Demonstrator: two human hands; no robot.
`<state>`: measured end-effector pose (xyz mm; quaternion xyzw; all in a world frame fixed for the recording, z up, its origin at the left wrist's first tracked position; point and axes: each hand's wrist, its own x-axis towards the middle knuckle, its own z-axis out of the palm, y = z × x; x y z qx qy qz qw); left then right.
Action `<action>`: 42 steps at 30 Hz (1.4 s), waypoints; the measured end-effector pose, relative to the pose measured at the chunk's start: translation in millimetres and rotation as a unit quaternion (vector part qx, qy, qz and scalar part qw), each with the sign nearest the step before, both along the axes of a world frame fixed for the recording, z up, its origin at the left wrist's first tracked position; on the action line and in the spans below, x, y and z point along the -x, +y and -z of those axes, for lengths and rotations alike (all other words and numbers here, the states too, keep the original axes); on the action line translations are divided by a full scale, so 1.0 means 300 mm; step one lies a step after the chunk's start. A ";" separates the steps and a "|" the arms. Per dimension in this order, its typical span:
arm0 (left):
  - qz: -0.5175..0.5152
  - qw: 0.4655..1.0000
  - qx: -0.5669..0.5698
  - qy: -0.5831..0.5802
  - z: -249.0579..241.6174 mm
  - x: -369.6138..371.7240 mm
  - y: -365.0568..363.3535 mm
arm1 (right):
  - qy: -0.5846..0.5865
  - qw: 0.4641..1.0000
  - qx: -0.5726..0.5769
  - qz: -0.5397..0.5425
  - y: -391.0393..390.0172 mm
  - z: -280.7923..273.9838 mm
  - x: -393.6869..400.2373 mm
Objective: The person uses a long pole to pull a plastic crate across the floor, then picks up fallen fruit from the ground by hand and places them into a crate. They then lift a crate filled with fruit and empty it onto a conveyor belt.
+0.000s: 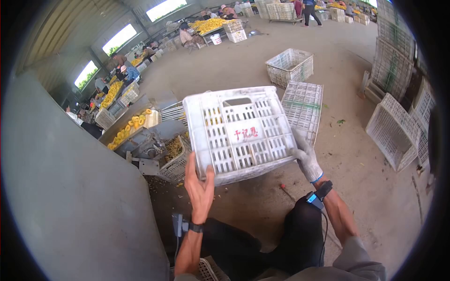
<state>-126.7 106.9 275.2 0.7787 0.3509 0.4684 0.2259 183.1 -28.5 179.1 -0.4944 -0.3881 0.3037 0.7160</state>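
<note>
A white slatted plastic crate with red characters on its side is held up in front of me, tilted. My bare left hand grips its lower left corner, with the fingers along the side and the thumb on the near face. In a pale work glove, my right hand is closed on the lower right edge, its fingers partly hidden behind the crate. To the left, partly covered by the held crate, another crate with small yellowish bits stands below a metal machine.
Halved yellow fruit lies in a metal trough at left, beside a large grey panel. Crates stand on the floor ahead and at right, near a tall stack. People sit at fruit-covered tables farther back.
</note>
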 end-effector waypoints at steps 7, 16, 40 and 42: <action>-0.190 0.954 0.229 -0.048 0.586 0.161 -0.062 | -0.287 0.898 0.320 -0.093 0.059 0.200 -0.003; -0.140 0.947 0.278 -0.078 0.856 0.081 -0.276 | -0.314 0.860 0.362 -0.175 -0.005 0.183 -0.001; 0.245 0.720 0.611 0.221 1.106 -0.037 -0.488 | -0.556 0.791 0.233 0.104 0.116 0.435 -0.100; 0.375 0.755 0.511 0.168 0.880 -0.101 -0.481 | -0.641 0.732 0.183 0.140 0.229 0.439 -0.196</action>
